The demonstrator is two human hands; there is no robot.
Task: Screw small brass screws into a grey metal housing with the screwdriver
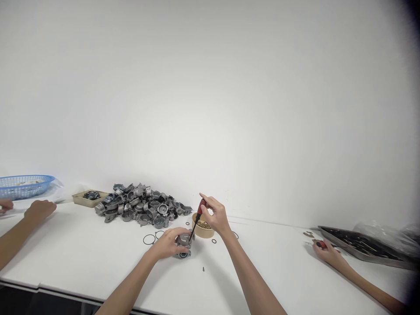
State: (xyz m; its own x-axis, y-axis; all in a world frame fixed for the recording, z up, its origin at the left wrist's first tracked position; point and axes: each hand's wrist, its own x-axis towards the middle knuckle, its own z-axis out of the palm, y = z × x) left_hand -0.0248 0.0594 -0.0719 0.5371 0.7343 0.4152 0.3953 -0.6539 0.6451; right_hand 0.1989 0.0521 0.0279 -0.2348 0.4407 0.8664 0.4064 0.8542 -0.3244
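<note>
My left hand [168, 243] is closed over a grey metal housing [183, 240] that rests on the white table [82, 253]. My right hand [214, 214] grips a red-handled screwdriver [197, 217], its dark shaft angled down so the tip meets the top of the housing. A round tan tub [202, 229] of small brass-coloured parts sits just behind the housing, partly hidden by my right hand.
A heap of grey housings [141, 204] lies behind. Black O-rings [149, 239] and a small screw [203, 269] lie loose on the table. A tan tray [89, 197] and blue basket [22, 184] stand at left. Other people's hands rest at left [39, 209] and right [328, 251], near a dark tray [364, 247].
</note>
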